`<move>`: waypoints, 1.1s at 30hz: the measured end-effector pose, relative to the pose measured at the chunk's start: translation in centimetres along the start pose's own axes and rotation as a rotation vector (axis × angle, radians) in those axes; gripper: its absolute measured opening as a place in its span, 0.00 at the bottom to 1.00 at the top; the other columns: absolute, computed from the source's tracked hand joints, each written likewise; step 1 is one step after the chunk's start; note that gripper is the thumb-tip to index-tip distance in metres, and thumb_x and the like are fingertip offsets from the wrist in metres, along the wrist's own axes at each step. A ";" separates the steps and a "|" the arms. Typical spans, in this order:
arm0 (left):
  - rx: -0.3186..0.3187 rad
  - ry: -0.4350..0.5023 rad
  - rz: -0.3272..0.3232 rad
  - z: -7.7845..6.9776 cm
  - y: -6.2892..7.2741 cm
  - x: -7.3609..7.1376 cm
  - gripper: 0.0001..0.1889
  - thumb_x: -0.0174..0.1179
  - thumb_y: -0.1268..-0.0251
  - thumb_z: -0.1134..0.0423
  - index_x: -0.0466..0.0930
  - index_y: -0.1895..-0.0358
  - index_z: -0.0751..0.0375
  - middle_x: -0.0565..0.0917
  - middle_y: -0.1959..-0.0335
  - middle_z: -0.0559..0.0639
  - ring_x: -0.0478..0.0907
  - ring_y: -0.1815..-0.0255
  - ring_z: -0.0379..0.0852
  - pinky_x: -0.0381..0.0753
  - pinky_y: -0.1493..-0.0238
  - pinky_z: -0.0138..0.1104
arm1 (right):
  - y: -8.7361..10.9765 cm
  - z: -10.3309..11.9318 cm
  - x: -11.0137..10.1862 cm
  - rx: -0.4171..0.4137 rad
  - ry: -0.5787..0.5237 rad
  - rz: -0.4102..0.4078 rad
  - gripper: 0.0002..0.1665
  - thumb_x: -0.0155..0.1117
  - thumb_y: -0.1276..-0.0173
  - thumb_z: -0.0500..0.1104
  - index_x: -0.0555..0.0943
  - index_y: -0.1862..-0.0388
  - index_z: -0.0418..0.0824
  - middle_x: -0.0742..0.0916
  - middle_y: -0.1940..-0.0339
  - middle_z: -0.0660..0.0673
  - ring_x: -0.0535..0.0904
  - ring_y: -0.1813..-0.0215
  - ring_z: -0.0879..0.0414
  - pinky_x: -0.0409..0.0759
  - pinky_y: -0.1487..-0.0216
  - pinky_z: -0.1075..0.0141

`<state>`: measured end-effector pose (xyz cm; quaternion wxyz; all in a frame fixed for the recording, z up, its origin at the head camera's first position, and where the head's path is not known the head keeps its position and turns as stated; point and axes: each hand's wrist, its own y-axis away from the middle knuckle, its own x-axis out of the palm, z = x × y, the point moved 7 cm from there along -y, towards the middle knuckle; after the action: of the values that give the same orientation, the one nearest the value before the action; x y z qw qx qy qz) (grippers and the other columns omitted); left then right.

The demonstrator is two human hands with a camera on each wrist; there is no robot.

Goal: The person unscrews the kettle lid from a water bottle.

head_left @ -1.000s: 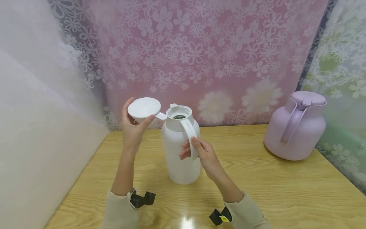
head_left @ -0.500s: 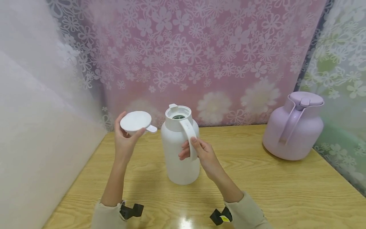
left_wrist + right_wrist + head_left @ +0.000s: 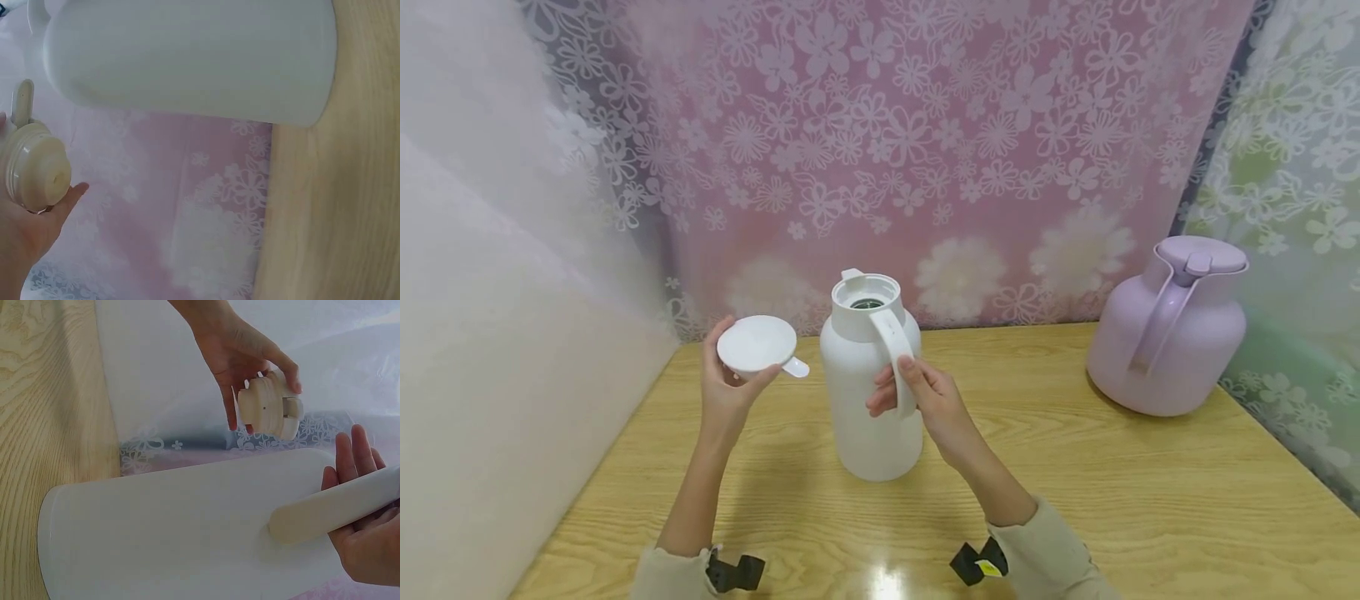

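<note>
A white thermos jug (image 3: 868, 417) stands upright on the wooden table, its round mouth uncovered and its spout pointing away. My right hand (image 3: 931, 404) grips the jug's handle (image 3: 891, 342), thumb on top and fingers passing through the loop. To the left of the jug, my left hand (image 3: 727, 392) holds the round white lid (image 3: 757, 343) by its edge, raised above the table. The lid's tab (image 3: 796, 367) points right, toward the jug. In the left wrist view the stepped plug (image 3: 47, 175) under the lid shows.
A lilac thermos jug (image 3: 1165, 333) with its lid on stands at the table's right side. Behind the wooden table (image 3: 1037, 500) hangs a pink flowered curtain (image 3: 925, 150). A pale wall (image 3: 535, 333) borders the left side, and a green and white flowered cloth (image 3: 1292, 275) the right.
My left hand has carried the lid left and down, away from the jug's mouth. My right hand stays on the handle, and the white jug has not moved.
</note>
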<state>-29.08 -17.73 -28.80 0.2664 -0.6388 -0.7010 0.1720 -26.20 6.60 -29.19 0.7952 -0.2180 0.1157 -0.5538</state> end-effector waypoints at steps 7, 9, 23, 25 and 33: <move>-0.066 -0.002 0.059 1.5 0.7 -0.4 0.42 0.58 0.54 0.87 0.50 0.34 0.65 0.59 0.40 0.53 0.63 0.44 0.51 0.74 0.52 0.31 | 0.0 0.1 0.0 0.001 0.011 -0.003 0.26 0.39 0.24 0.49 0.74 0.61 0.27 0.84 0.73 0.37 0.82 0.70 0.46 0.76 0.56 0.52; -0.081 -0.006 0.079 1.9 0.9 -0.5 0.42 0.58 0.54 0.86 0.50 0.34 0.65 0.59 0.39 0.53 0.62 0.43 0.51 0.73 0.51 0.31 | 0.0 0.0 -0.1 0.003 0.012 -0.003 0.26 0.38 0.24 0.49 0.74 0.61 0.27 0.84 0.73 0.37 0.82 0.70 0.46 0.76 0.56 0.52; -0.178 -0.034 0.115 4.5 1.7 -1.3 0.43 0.60 0.52 0.83 0.50 0.32 0.60 0.59 0.40 0.52 0.62 0.43 0.52 0.73 0.50 0.33 | 0.0 0.0 0.0 -0.001 0.003 -0.005 0.25 0.39 0.24 0.48 0.74 0.62 0.27 0.85 0.74 0.39 0.82 0.70 0.47 0.77 0.58 0.52; -0.194 -0.032 0.109 4.9 1.7 -1.4 0.43 0.59 0.51 0.83 0.50 0.32 0.57 0.59 0.40 0.52 0.62 0.42 0.52 0.73 0.50 0.33 | 0.0 0.0 0.0 -0.002 -0.001 -0.002 0.26 0.38 0.24 0.48 0.74 0.62 0.27 0.84 0.74 0.38 0.82 0.70 0.47 0.77 0.58 0.52; -0.228 0.016 0.070 6.1 1.8 -1.9 0.38 0.55 0.43 0.78 0.51 0.30 0.52 0.63 0.41 0.50 0.63 0.43 0.48 0.69 0.47 0.32 | 0.0 0.0 0.0 -0.007 -0.002 0.006 0.25 0.38 0.23 0.47 0.74 0.62 0.27 0.84 0.74 0.37 0.82 0.70 0.46 0.77 0.58 0.52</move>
<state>-31.15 -18.82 -35.01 0.1917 -0.6903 -0.6911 0.0952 -26.19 6.56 -29.13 0.7961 -0.2209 0.1174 -0.5510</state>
